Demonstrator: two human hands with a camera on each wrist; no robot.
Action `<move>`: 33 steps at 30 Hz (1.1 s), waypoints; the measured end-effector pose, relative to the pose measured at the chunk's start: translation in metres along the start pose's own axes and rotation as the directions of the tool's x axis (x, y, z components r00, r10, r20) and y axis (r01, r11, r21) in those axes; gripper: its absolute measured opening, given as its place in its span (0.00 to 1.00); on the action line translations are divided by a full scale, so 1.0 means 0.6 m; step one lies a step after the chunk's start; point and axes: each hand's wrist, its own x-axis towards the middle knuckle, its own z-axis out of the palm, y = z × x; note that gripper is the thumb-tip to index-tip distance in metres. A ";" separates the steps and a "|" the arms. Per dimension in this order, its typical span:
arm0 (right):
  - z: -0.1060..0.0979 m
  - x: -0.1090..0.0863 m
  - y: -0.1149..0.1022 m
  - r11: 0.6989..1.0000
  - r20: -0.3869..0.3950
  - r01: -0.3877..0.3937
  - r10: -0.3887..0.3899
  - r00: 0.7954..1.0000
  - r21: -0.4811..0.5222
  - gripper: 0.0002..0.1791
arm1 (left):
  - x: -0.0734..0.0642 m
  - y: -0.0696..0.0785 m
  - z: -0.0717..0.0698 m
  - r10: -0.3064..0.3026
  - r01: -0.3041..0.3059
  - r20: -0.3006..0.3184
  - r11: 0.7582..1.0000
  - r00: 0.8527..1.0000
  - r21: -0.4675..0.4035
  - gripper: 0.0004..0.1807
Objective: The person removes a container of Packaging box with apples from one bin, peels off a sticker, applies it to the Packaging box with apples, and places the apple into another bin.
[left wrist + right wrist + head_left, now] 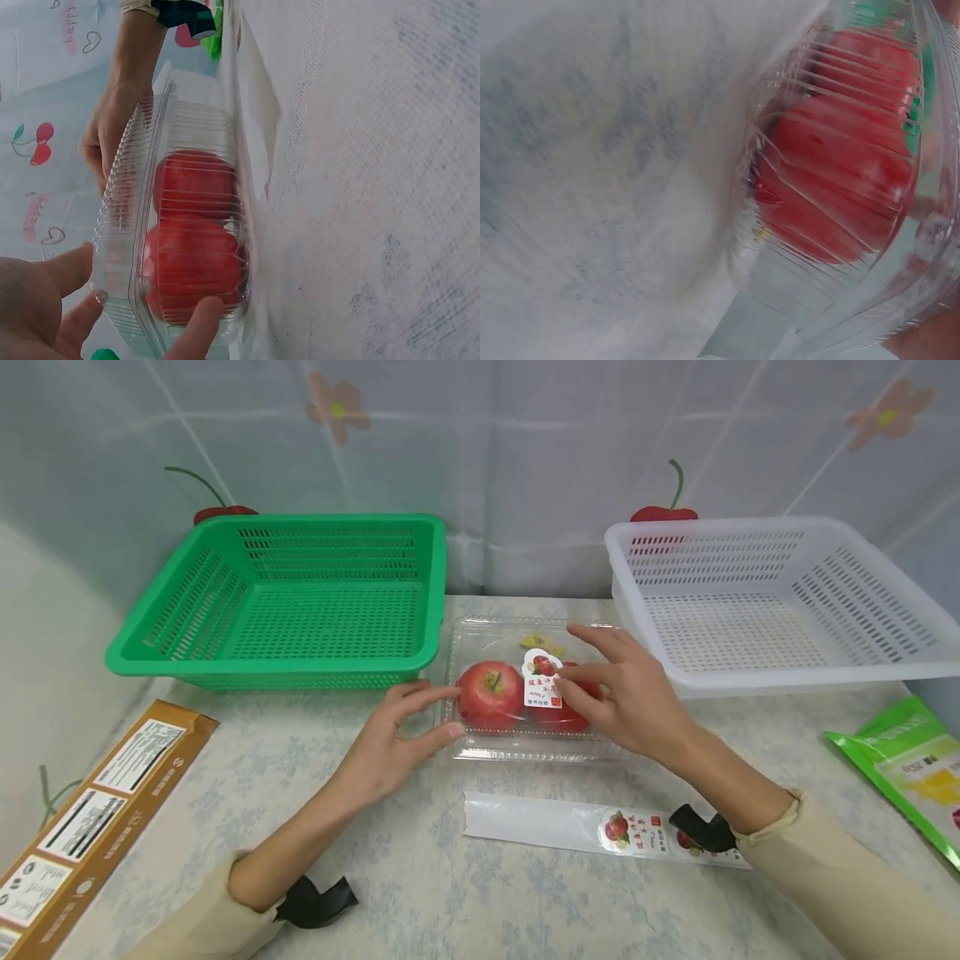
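Two red apples (491,693) lie inside a clear plastic clamshell box (525,747), its lid down over them. A small piece of yellow (540,643) shows at the back of the box. My right hand (630,693) is over the lid's right half, thumb and a finger pinching the right edge of a white apple-print label (543,693). That label overlaps the lid between the apples. At the box's left side, my left hand (393,739) touches the edge with fairly straight fingers and thumb. The left wrist view shows its fingertips (202,319) along the ribbed wall.
A strip of label backing (532,818) with more labels lies in front of the box, partly under the right forearm. A green basket (431,610) stands back left, a white basket (637,610) back right. A brown carton (112,827) and a green packet (911,760) flank the table.
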 end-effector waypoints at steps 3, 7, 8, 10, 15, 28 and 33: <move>0.000 -0.010 0.000 0.998 -0.121 0.039 -0.033 0.992 0.043 0.07 | 0.001 -0.003 0.002 -0.006 0.013 0.052 0.992 0.999 -0.123 0.26; -0.003 -0.025 -0.010 0.995 -0.272 0.044 -0.017 0.962 0.093 0.08 | 0.001 -0.003 0.006 -0.032 0.062 0.103 0.951 0.994 -0.302 0.27; -0.005 -0.030 -0.014 0.993 -0.293 0.033 0.000 0.956 0.110 0.09 | 0.001 -0.003 0.007 -0.039 0.070 0.102 0.944 0.994 -0.321 0.26; -0.010 -0.041 -0.022 0.989 -0.325 0.002 0.047 0.944 0.150 0.11 | 0.001 -0.003 0.008 -0.058 0.086 0.092 0.938 0.994 -0.337 0.25; -0.031 -0.074 -0.032 0.928 -0.426 -0.086 0.247 0.870 0.362 0.15 | -0.002 0.001 0.010 -0.086 0.111 0.081 0.923 0.993 -0.369 0.25; -0.108 -0.115 0.037 0.184 -0.154 -0.101 0.955 0.254 0.978 0.21 | 0.007 0.018 0.006 -0.145 0.189 0.152 0.921 0.978 -0.340 0.29; -0.121 -0.133 0.082 0.120 -0.095 -0.184 0.986 0.139 0.976 0.32 | 0.023 0.018 0.007 -0.193 0.252 0.200 0.907 0.961 -0.337 0.33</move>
